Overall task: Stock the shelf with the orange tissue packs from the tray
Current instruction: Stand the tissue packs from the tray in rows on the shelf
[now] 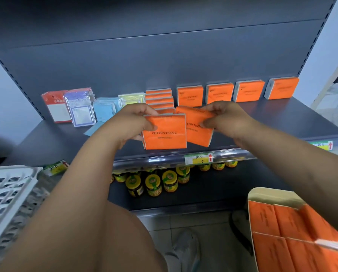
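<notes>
My left hand (pixel 133 122) grips an orange tissue pack (pixel 165 134) upright over the front of the dark shelf (pixel 282 118). Just to its right, my right hand (pixel 223 116) pinches a second orange tissue pack (pixel 198 132), tilted and partly behind the first. Behind the left pack a row of several orange packs (pixel 160 100) runs toward the back panel. Further single packs (pixel 189 96) stand along the back to the right. The tray (pixel 266 197) at the lower right holds several more orange packs (pixel 293 238).
Red, purple and blue stationery packs (pixel 79 108) fill the shelf's left side. A price label (pixel 198 159) sits on the shelf's front rail. Yellow-lidded jars (pixel 154 183) stand on the shelf below. A white plastic crate (pixel 9 195) is at the lower left.
</notes>
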`<state>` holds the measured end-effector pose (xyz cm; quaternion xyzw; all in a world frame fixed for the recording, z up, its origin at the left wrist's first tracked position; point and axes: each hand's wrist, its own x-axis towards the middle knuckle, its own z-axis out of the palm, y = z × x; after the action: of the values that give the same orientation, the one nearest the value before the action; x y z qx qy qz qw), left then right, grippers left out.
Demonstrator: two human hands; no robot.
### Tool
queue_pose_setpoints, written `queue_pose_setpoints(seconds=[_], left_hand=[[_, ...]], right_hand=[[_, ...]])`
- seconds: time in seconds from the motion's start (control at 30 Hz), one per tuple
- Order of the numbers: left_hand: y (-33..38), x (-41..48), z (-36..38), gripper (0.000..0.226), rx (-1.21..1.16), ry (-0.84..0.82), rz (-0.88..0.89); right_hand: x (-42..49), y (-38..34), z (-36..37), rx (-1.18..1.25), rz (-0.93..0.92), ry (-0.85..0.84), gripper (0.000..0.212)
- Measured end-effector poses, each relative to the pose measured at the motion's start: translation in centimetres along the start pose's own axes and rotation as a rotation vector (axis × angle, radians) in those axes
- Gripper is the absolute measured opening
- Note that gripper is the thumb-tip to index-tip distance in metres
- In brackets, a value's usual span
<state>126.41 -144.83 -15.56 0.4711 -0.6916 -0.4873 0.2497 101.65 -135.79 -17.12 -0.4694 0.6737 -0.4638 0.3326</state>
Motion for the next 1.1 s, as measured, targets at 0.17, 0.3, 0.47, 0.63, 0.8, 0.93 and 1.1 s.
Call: queue_pose_setpoints(seconds=[0.17,0.3,0.47,0.63,0.8,0.93,1.1], left_hand=[[-1.3,0.8,0.2,0.035,0.038,0.010,-0.022],[-2.6,1.0,0.5,0.036,0.012,0.049,-0.034],[-4.1,0.9,1.6,0.036,0.001,0.121,0.032],[-4.6,0.9,1.5,0.038,0.062,0.228,0.145],[-5.0,1.1,2.0,0.039,0.234,0.325,0.129],[-5.1,1.2,3.1,0.038,0.423,0.369,0.166],[-4.6,0.5,3.7,0.038,0.566,0.426,0.182]], right_hand=[[0.5,0.4,0.5,0.048,-0.012,0.047,0.035],[0.5,1.0,0.5,0.059,-0.022,0.051,0.037],[0.8,1.5,-0.1,0.070,-0.030,0.088,0.036],[1.1,1.3,-0.3,0.103,-0.023,0.102,0.030],[1.7,0.6,0.3,0.079,-0.020,0.105,0.032],[2.0,0.4,0.5,-0.009,-0.022,0.094,0.033],[2.4,-0.1,0.1,-0.129,0.003,0.092,0.032]])
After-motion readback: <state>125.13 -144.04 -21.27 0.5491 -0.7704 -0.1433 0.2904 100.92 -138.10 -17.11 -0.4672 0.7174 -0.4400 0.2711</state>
